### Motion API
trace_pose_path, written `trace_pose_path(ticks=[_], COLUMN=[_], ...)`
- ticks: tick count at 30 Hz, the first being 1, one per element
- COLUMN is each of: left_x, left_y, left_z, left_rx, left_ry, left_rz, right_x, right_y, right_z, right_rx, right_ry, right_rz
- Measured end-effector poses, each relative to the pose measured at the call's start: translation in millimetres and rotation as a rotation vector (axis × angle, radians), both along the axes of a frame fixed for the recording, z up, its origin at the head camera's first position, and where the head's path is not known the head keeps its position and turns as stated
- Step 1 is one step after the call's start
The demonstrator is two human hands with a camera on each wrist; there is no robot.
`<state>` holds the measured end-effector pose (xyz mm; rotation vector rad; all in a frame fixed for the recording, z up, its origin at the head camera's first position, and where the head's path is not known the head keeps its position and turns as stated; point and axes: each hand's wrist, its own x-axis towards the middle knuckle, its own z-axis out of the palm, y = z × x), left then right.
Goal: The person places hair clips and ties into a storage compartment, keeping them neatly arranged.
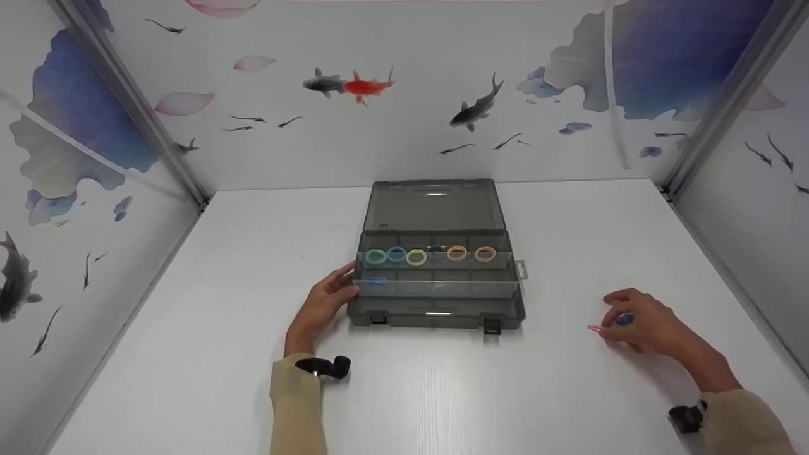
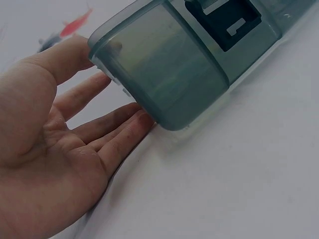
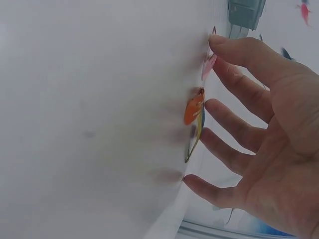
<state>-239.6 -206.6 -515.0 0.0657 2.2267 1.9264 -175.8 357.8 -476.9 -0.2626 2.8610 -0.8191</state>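
Note:
A grey see-through divider box [image 1: 414, 321] stands with its lid [image 1: 436, 208] folded back. My left hand [image 1: 319, 316] touches the box's left side, its fingers extended against the corner in the left wrist view. To the right of the box, my right hand [image 1: 654, 325] pinches a small pink hair clip [image 3: 208, 68] between thumb and index finger. Under that hand's other fingers lie an orange hair clip [image 3: 193, 109] and a yellow-edged one [image 3: 199, 133], both partly overlapped. A blue piece [image 1: 624, 320] shows between the fingers in the head view.
In the box's rear row sit several coloured rings, such as a green ring [image 1: 368, 256], a yellow ring [image 1: 408, 258] and an orange ring [image 1: 485, 261]. A blue clip [image 1: 377, 280] lies in the row before them. Printed panels [image 1: 404, 145] wall the white table [image 1: 404, 398].

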Motion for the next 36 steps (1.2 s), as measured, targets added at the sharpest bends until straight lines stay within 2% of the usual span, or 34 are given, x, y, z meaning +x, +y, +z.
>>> trace_pose_path(ticks=[9,15,22,31,36], left_x=[-1.8,-0.5,0.2,-0.1,-0.5], left_y=[1.8,0.6,0.4,-0.4,-1.1], left_z=[-0.1,-1.1,0.3,0.9,-1.1], left_rx=[0.021,0.030,0.011,0.018,0.019], left_ry=[0.020,0.021,0.014,0.016,0.034], left_rz=[-0.007,-0.011,-0.006,-0.012,-0.021], right_x=[-6.5,-13.9,-23.9,-35.6,-41.5], right_y=[-8,-22,-42,-76,-97], right_z=[9.1,29.1,52.2,70.0,78.0], right_rx=[0.001,-0.040,-0.041,-0.052,-0.089], right_ry=[0.069,0.134,0.195,0.168,0.199], right_rz=[0.034,0.035,0.044,0.095,0.130])
